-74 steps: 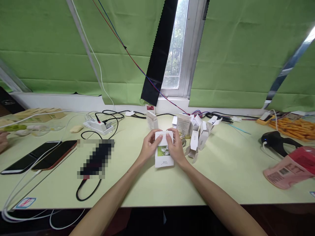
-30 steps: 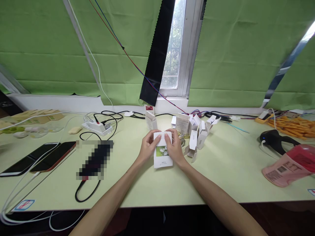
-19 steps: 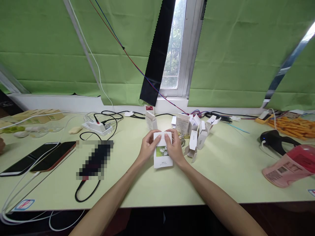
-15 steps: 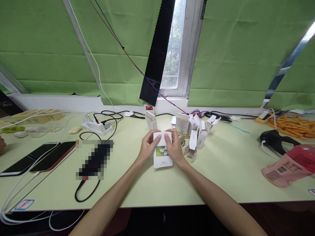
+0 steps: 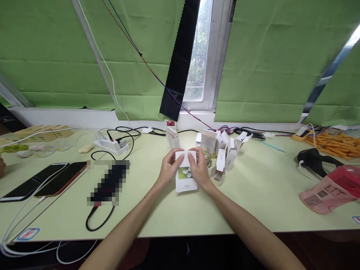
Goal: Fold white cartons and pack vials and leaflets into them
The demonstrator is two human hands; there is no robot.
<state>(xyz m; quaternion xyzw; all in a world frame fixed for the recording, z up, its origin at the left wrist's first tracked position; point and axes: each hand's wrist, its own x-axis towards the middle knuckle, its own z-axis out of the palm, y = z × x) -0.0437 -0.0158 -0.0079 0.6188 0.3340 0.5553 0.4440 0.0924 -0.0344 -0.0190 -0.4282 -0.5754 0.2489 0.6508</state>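
Note:
A small white box [image 5: 186, 180] with a green flower picture on its face stands on the pale green table [image 5: 180, 213] at the centre. My left hand [image 5: 168, 168] grips its upper left side and my right hand [image 5: 200, 168] grips its upper right side, with the fingertips of both on the top flap. Just behind and to the right lie several open white cartons [image 5: 225, 152], some standing, some tipped over. One more small carton [image 5: 173, 138] stands behind my left hand.
Two phones [image 5: 45, 180] and cables lie at the left, with a white power strip [image 5: 110, 145] behind them. A pink packet [image 5: 329, 190] and a black scanner [image 5: 315, 159] sit at the right. Another person's hand [image 5: 1, 165] shows at the left edge.
Both hands stay on the box top with almost no motion. The view has shifted slightly since the oldest frame. The other person's hand at the left edge has moved a little.

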